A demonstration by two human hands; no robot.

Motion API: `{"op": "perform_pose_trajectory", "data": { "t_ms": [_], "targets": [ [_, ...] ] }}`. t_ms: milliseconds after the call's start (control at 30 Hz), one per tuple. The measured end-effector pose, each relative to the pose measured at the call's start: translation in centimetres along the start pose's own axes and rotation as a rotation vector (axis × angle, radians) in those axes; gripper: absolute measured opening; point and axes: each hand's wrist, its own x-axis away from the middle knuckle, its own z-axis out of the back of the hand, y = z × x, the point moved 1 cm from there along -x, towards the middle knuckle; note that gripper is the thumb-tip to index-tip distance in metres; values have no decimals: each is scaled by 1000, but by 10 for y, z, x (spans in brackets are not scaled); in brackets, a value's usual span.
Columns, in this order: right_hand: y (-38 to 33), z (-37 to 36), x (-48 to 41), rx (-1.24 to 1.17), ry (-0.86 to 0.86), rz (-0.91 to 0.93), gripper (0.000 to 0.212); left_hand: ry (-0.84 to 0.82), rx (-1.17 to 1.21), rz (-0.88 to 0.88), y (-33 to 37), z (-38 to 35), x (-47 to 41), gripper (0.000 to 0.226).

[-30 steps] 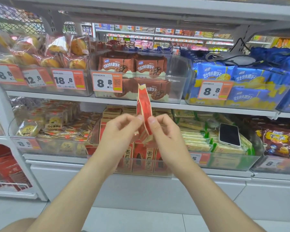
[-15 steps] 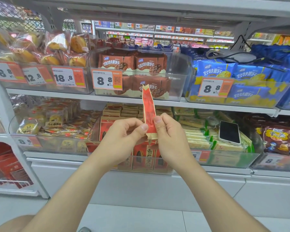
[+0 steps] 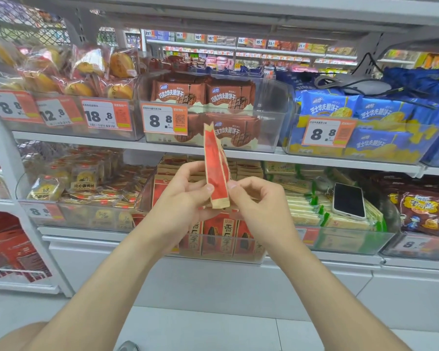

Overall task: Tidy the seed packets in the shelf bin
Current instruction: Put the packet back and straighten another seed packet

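Just above my fingers [image 3: 206, 190], the price tag [image 3: 165, 120] on the brown biscuit bin [image 3: 266, 122] reads 8.8. Up left, the 18.8 tag [image 3: 105, 115] and the 12.8 tag [image 3: 55, 113]; up right, the blue bin's tag [image 3: 327, 133], 8.8. Below, the seed packets [image 3: 224, 239] read 香瓜子.

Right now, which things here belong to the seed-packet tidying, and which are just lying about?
Job: red seed packet, held upright by left hand and right hand; binned packets; shelf bin.
Lying about: phone on green-edged packs; grey pouch; chocolate biscuit packs.
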Motion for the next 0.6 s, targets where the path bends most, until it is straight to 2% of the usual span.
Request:
{"op": "perform_pose_trajectory", "data": {
  "t_ms": [67, 133, 200, 267, 367, 433, 500, 600],
  "targets": [
    [2, -2, 3, 185, 74, 137, 21, -47, 101, 9, 2, -6, 3, 33],
    [4, -5, 5, 351, 151, 309, 26, -75, 79, -15, 0, -9, 4, 36],
    [4, -7, 4, 395, 172, 374, 26, -52, 64, -31, -1, -8, 3, 36],
    [1, -7, 2, 287, 154, 276, 25, -22, 111, -29, 0, -6, 1, 35],
    [-4, -2, -1, -77, 119, -34, 29, -4, 151, -15, 3, -5, 1, 33],
    [-2, 2, -3, -191, 26, -204, 31, 1, 144, -13, 3, -5, 1, 32],
    [2, 4, -3, -319, -65, -301, 26, 4, 143, -9, 3, -6, 2, 32],
    [6, 3, -4, -548, -87, -390, 24, 2, 171, 2, 4, -5, 2, 31]
  ]
}}
